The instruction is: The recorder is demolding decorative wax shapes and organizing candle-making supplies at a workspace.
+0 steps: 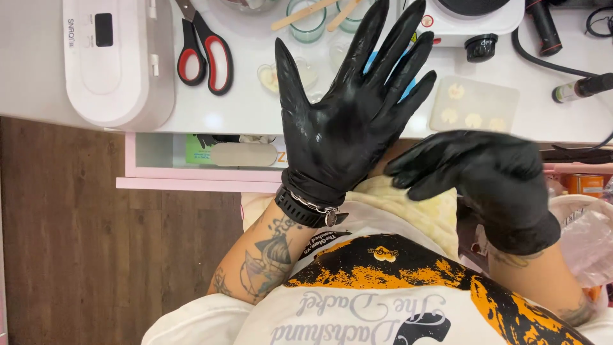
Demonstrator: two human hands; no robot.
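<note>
White desk (pixel 38 76) above a dark wood floor (pixel 64 243) — red-handled scissors (pixel 204 48) near its front edge. Left hand (pixel 345 108), black-gloved, fingers spread, holds nothing — right hand (pixel 479 172) loosely curled, empty, over the lap.

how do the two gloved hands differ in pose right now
The left hand is raised with its fingers spread wide and pointing at the white counter; the right hand sits lower, near the lap, fingers curled and pointing toward the left wrist. The left wrist carries a black watch and chain; none shows on the right. Both wear shiny black gloves and hold nothing.
</note>
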